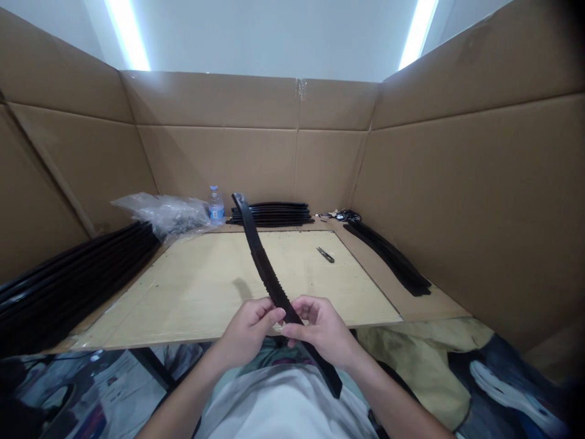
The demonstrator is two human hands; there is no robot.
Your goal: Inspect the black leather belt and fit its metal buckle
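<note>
A long, curved black strip runs from my lap up over the wooden board towards the back wall. My left hand pinches it from the left and my right hand grips it from the right, both near the board's front edge. The strip's lower end hangs below my right hand over my white shirt.
A stack of black strips lies along the left. More strips are piled at the back, others at the right. A water bottle, a crumpled plastic bag and small snips are present. Cardboard walls enclose the bench.
</note>
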